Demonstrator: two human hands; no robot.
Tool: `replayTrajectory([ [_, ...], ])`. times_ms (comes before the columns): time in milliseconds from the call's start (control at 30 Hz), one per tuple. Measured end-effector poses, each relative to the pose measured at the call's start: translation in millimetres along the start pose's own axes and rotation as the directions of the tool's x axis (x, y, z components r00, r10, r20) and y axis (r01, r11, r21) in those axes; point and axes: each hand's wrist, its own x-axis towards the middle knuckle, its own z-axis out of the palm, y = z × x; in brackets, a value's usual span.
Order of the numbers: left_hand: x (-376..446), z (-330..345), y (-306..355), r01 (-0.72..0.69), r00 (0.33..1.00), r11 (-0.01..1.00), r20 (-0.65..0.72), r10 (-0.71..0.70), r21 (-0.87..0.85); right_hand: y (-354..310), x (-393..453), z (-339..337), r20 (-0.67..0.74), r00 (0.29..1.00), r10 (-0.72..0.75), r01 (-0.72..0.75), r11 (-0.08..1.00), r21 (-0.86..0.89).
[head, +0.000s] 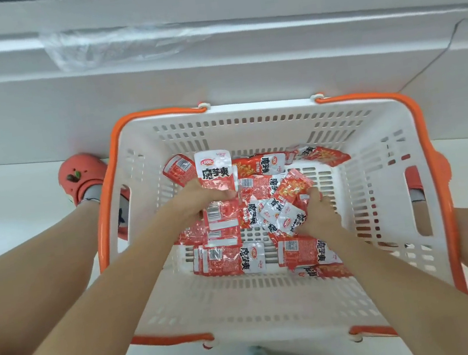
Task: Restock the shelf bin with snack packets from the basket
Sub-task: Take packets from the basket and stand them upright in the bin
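Head view: red-and-silver foil snack packets

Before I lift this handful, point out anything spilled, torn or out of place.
Nothing stands out. The snack packets lie in a loose jumble, but all inside the basket; none shows on the floor. Left hand and right hand each have a grip on packets. No tear is visible.

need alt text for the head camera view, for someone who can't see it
Seen from above, the left hand and right hand each grip red-and-white snack packets inside a white basket with orange handles. The basket sits on the floor against a white shelf base.
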Motion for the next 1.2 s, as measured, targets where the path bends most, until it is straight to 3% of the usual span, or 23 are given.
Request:
replayTrajectory([
  [100,-7.3,-1.6,-7.4,-0.002,0.981,0.976,0.19,0.045,-0.218,-0.2,-4.0,7.1,-0.094,0.995,0.046,-0.053,0.996,-0.076],
  [200,-13.5,0.2,-14.9,0.042,0.956,0.937,0.287,0.064,-0.347,6.9,-3.2,4.5,-0.087,0.994,0.06,-0.065,0.996,-0.053],
  [333,-5.5,-3.8,-23.9,0.11,0.949,0.936,0.316,0.002,-0.335,23.4,0.8,-0.9,-0.027,0.993,0.114,-0.112,0.993,0.048],
  [500,-4.7,6.6,-23.2,0.129,0.961,0.944,0.272,-0.043,-0.305,37.4,-3.9,1.0,0.119,0.984,0.131,-0.143,0.985,0.099],
  [667,1.0,7.3,-37.5,0.141,0.965,0.911,0.26,-0.038,-0.388,27.1,-4.7,6.3,0.23,0.973,0.009,-0.037,0.992,0.118],
  [767,3.0,7.4,-38.7,0.172,0.964,0.882,0.26,-0.059,-0.439,23.5,-5.7,6.7,0.193,0.979,-0.06,0.037,0.992,0.122],
  [900,-4.7,9.6,-27.3,0.062,0.995,0.885,0.097,-0.019,-0.462,15.4,-11.3,-13.9,0.03,0.994,-0.105,0.091,0.95,0.3],
  [1000,-14.8,11.2,-14.3,0.018,0.995,0.888,0.095,0.029,-0.459,7.2,-16.4,-38.8,-0.037,0.988,-0.151,0.154,0.927,0.341],
  [1200,-45.9,23.6,25.1,-0.063,0.995,0.905,0.044,0.09,-0.421,-9.9,-38.0,-84.7,-0.079,0.959,-0.273,0.283,0.891,0.355],
])
